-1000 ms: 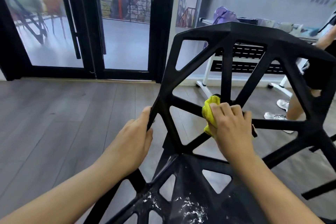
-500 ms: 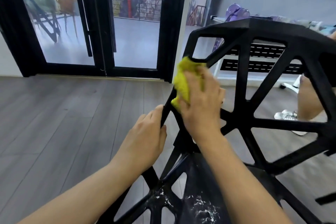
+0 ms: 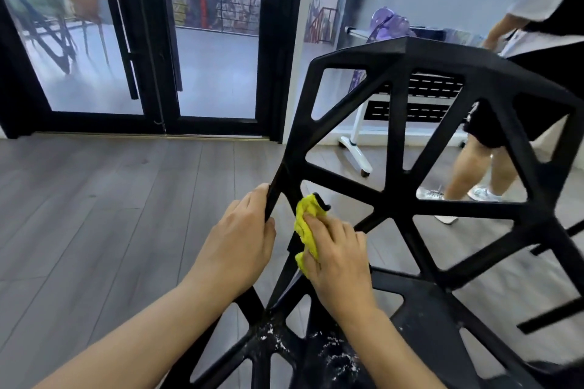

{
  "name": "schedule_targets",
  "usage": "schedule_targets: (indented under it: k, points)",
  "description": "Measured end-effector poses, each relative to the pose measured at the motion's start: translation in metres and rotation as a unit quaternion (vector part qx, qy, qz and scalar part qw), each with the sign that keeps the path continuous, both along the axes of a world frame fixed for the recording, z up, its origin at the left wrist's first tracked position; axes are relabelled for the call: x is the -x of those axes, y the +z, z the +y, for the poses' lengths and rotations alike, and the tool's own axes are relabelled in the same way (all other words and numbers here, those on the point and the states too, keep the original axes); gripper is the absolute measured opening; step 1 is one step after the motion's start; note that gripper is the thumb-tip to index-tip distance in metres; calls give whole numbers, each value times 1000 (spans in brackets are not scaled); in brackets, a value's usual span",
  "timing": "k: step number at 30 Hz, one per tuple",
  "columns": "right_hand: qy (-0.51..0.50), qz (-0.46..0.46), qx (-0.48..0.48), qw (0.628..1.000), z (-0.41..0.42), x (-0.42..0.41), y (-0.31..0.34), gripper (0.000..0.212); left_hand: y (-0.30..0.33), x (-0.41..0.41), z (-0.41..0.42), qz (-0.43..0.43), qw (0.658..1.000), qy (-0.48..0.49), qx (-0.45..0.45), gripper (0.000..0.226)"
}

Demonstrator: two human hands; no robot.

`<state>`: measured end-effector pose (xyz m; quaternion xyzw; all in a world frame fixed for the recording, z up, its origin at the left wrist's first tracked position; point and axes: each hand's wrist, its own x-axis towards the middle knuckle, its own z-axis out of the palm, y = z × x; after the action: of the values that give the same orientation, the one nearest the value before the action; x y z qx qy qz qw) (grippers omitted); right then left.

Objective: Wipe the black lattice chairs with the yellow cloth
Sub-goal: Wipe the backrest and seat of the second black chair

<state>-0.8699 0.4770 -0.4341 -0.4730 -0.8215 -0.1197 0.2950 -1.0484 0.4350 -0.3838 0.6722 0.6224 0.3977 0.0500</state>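
Note:
A black lattice chair stands right in front of me, its open backrest filling the right half of the view. My left hand grips the left edge bar of the backrest. My right hand holds a bunched yellow cloth and presses it against a lower lattice bar, just right of my left hand. White specks and smears lie on the seat near its front left.
A person in dark shorts and white sneakers stands close behind the chair at right. A white-framed rolling table with a purple object sits beyond. Black-framed glass doors are at the back left, above grey wood flooring.
My right hand moved the cloth from the middle lattice joint up to the upper left bar, then down to the lower left bar beside my left hand. The person behind stepped closer.

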Motion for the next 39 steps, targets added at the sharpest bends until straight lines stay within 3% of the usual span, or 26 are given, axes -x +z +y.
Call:
schedule_targets:
  k: [3,5,6,10,14,17,20,25,29,32,35,39]
  points:
    - [7,119,-87,989,17,14,36,49,1,0,-1,14,1000,10,4,44]
    - [-15,210,-135,968,35,32,56,51,2,-2,-2,31,999,17,-4,44]
    - [-33,213,-137,967,42,41,60,55,2,-2,-1,32,999,16,-8,44]
    - [-47,47,-147,987,65,56,39,66,2,7,4,-13,1000,-17,13,43]
    - [-99,-62,-185,976,80,-6,13,82,2,10,7,-33,999,-23,17,46]
    - [-184,-98,-160,965,68,-65,-5,88,5,5,6,-27,999,-17,9,45]
    - [-181,-87,-151,968,59,-71,5,82,5,4,4,-12,1000,-2,13,45]
    - [-155,114,-234,953,80,-66,77,64,5,-3,-3,90,994,54,18,54]
    - [-258,24,-138,956,101,-69,86,64,9,-5,1,280,950,104,-94,62]
    - [-265,25,-118,957,99,-70,65,63,19,-32,22,320,930,46,-172,56]
    - [-289,35,-117,949,93,-68,53,64,25,-81,62,339,929,-41,-143,53]
    - [-266,-18,-110,958,85,-78,49,68,10,-106,101,381,923,-22,-56,47]
